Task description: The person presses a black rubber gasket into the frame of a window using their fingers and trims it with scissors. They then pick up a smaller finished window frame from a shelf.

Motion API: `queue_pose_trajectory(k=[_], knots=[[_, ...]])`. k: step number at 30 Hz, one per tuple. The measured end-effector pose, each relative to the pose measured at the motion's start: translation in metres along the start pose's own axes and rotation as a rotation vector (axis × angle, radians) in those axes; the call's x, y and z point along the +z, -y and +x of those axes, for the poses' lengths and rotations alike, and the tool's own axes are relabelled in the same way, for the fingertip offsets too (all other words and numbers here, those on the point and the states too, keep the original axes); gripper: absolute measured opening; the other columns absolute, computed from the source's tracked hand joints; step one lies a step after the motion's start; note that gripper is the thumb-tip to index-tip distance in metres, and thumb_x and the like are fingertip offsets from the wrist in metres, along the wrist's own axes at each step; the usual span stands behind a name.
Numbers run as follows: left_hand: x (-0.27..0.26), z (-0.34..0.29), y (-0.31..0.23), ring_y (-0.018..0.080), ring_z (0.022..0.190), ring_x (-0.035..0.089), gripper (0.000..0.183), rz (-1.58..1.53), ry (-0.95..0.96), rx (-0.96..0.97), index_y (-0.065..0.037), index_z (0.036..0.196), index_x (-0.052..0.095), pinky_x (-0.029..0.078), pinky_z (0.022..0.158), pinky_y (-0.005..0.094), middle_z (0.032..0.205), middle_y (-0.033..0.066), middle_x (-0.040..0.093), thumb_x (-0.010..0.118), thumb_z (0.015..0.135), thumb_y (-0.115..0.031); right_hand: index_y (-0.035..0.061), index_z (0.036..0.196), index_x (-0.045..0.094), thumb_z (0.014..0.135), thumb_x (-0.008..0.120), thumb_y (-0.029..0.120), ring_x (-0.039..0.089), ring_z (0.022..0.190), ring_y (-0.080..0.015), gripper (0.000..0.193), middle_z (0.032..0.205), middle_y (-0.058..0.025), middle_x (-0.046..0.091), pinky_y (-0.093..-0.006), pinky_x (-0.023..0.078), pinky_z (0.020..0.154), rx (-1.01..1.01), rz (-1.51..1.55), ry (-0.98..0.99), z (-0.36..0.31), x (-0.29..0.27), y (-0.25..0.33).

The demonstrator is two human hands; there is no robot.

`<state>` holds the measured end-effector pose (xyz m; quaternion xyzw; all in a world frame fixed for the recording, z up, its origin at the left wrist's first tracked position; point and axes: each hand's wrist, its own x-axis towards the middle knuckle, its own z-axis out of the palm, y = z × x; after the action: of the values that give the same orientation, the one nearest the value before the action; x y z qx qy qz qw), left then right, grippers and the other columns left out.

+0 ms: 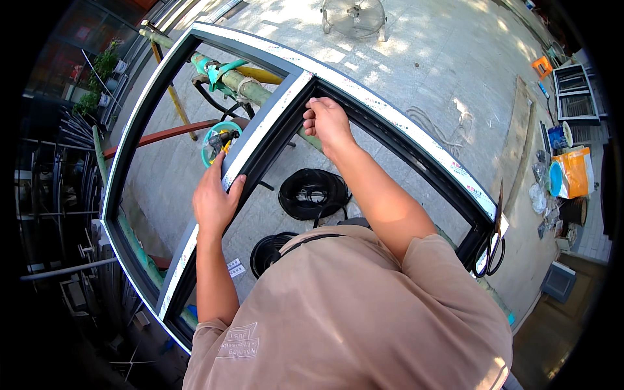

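Note:
A large window frame (260, 140) with white film on its faces and dark inner channels lies across supports in front of me. My left hand (216, 201) grips its middle bar, fingers over one side and thumb over the other. At the far inner corner of the right-hand opening, my right hand (328, 127) is closed, fingertips curled against the black channel. Whatever it pinches there is too small or hidden to make out. Black-handled scissors (495, 244) rest on the frame's right corner. Through the opening, coils of black strip (314, 195) show on the ground.
Green-painted pipes (250, 88) run beneath the frame. A teal basin (207, 146) holding a power drill stands below the left opening. A floor fan (354, 16) is at the far side. Metal bars crowd the left; an orange bag (575, 172) and small window frames (575, 94) are at right.

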<state>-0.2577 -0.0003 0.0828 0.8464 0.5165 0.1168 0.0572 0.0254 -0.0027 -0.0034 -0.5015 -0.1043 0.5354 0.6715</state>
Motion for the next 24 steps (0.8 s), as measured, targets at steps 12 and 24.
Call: queue_pose_trajectory(k=[12, 24], knots=[[-0.020, -0.074, 0.053, 0.0426, 0.119, 0.066, 0.069, -0.045, -0.031, -0.135, -0.003, 0.154, 0.056, 0.049, 0.108, 0.0490, 0.128, 0.0251, 0.069, 0.081, 0.091, -0.015, 0.0014, 0.107, 0.070, 0.104, 0.070, 0.016, 0.063, 0.066, -0.0081, 0.014, 0.080, -0.0018, 0.069, -0.0273, 0.052, 0.058, -0.438, -0.355, 0.186, -0.029, -0.003, -0.028], [0.001, -0.150, 0.060, 0.0345, 0.109, 0.064, 0.040, 0.124, -0.597, -0.210, -0.007, 0.121, 0.076, 0.050, 0.098, 0.0466, 0.117, 0.0127, 0.069, 0.079, 0.081, 0.002, 0.0033, 0.113, 0.069, 0.107, 0.069, 0.015, 0.058, 0.071, -0.0045, 0.013, 0.088, 0.0010, 0.066, -0.0209, 0.048, 0.061, -0.469, -0.516, 0.280, -0.028, -0.009, -0.028]])
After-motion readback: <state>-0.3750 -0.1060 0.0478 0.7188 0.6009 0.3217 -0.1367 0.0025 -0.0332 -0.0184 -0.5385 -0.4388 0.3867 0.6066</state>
